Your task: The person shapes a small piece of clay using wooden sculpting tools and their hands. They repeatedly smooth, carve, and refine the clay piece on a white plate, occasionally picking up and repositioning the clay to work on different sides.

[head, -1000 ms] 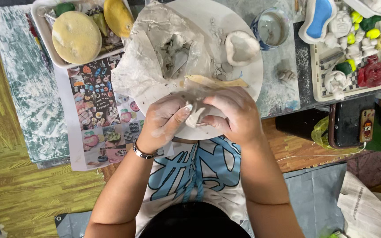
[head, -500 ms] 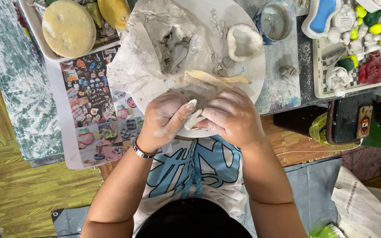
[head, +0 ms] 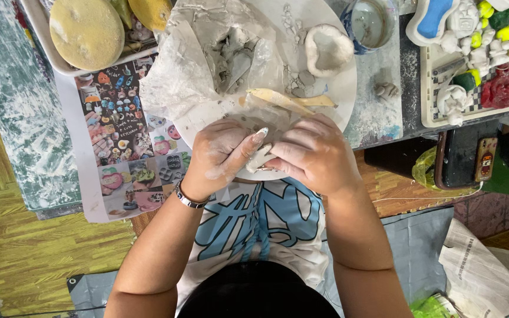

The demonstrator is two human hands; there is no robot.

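Over the plate's near rim, both hands closed on a pale clay lump: left hand pinching with thumb and fingers, right hand cupping. Soft clay, likely to tear or thin if squeezed hard; wooden tool just beyond, easily knocked

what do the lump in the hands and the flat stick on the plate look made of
The lump, pinched between left hand and right hand, looks like soft pale grey clay: matte, and it smears the fingers. The flat stick looks like bare wood, tan and unvarnished, though clay-dusted plastic is possible.
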